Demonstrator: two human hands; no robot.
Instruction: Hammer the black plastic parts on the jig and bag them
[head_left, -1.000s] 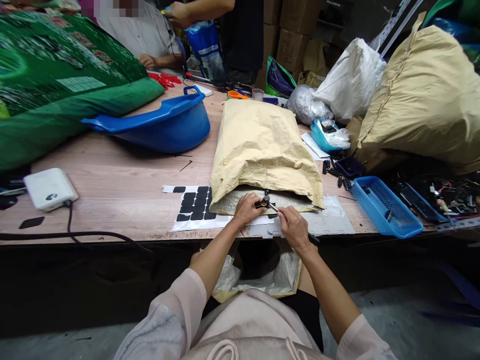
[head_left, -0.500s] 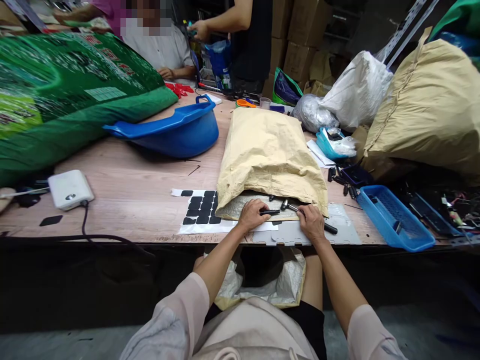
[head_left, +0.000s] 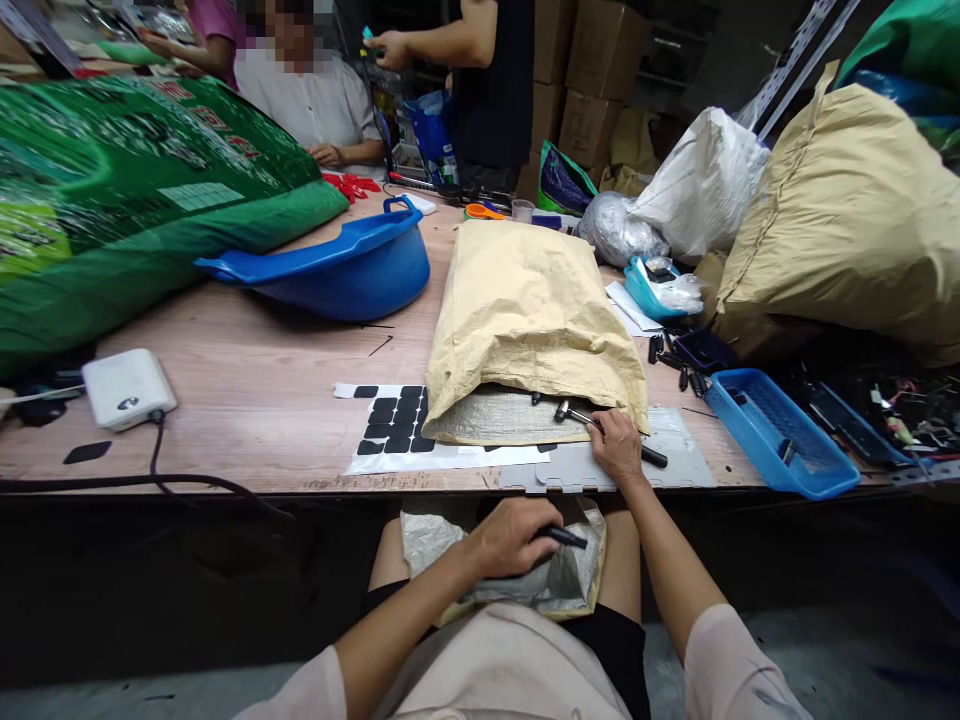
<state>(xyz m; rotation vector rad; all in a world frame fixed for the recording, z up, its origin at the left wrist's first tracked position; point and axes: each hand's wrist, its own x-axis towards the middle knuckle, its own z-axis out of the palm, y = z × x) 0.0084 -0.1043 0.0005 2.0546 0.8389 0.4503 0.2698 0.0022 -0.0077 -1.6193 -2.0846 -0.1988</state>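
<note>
My left hand [head_left: 510, 538] is below the table edge, over an open sack [head_left: 566, 575] on my lap, its fingers closed on a small black rod-shaped part [head_left: 562, 537]. My right hand [head_left: 616, 447] rests on the table at the mouth of a tan woven sack [head_left: 525, 310], gripping a small hammer [head_left: 577, 413] with a metal head and black handle. A few small black parts lie in the tan sack's silver-lined opening. A white sheet of black adhesive pads [head_left: 397, 420] lies just left of the tan sack.
A blue basin [head_left: 337, 265], a large green sack [head_left: 112, 210] and a white adapter [head_left: 127, 387] with cable sit to the left. A blue tray [head_left: 780, 430], scattered parts and big tan and white sacks fill the right. Other people work at the far end.
My left hand has left the table with the black part and dropped to the sack on my lap. My right hand has stayed by the tan sack, holding the hammer.
</note>
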